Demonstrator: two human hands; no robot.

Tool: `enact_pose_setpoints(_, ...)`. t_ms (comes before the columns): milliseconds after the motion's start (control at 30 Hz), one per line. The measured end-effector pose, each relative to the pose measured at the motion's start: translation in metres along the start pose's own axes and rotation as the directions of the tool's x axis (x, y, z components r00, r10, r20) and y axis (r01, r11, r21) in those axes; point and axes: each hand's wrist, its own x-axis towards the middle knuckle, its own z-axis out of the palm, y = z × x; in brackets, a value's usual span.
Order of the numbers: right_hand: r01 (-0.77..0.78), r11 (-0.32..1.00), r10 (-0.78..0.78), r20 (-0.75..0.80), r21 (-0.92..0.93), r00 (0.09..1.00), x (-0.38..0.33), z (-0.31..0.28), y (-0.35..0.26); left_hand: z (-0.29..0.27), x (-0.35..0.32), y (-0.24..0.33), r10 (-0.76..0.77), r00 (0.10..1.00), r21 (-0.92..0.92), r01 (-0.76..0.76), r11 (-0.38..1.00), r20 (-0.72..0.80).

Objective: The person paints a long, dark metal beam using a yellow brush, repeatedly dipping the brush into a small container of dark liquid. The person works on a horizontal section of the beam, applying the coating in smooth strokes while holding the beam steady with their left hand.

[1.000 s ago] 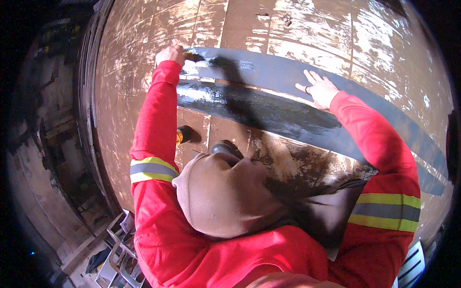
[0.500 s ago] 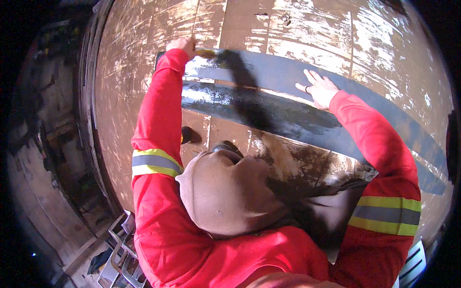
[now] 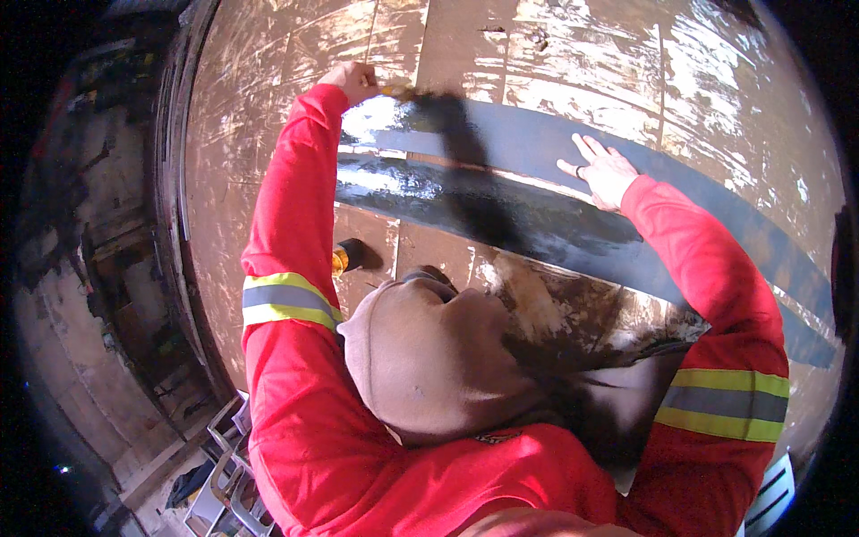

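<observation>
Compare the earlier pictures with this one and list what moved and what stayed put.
The left hand slid rightward along the top edge of the dark strip on the brown metal wall, away from the strip's left end, keeping hold of a small yellowish tool. The right hand stayed pressed flat, fingers spread, on the strip. The strip, the glossy black band below it and the orange-capped object did not shift.

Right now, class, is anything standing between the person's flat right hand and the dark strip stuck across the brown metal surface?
Nothing visible does. The right hand lies open, flat on the dark blue-black strip that runs across the brown metal surface, with no object between them.
</observation>
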Motion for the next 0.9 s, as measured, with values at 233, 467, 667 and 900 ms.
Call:
enact_pose_setpoints(233, 0.017, 1.0, -0.017, -0.015, 0.019, 1.0, 0.002, 0.001, -0.001, -0.001, -0.023, -0.03, -0.223, 0.97, 0.546, 0.237, 0.804, -0.092)
enact_pose_setpoints(467, -0.001, 1.0, 0.001, -0.004, 0.032, 1.0, -0.002, 0.002, 0.002, 0.022, -0.006, 0.1, 0.096, 0.995, 0.175, -0.09, 0.981, -0.029)
enact_pose_setpoints(667, -0.006, 0.999, 0.007, -0.006, 0.033, 1.0, 0.002, 0.004, 0.003, 0.015, 0.001, 0.087, -0.01, 1.0, 0.252, 0.017, 0.968, -0.029)
enact_pose_setpoints(900, -0.014, 1.0, 0.014, 0.028, 0.023, 1.0, -0.002, 0.0, 0.004, -0.011, -0.01, 0.081, -0.1, 0.995, 0.576, 0.065, 0.815, 0.03)
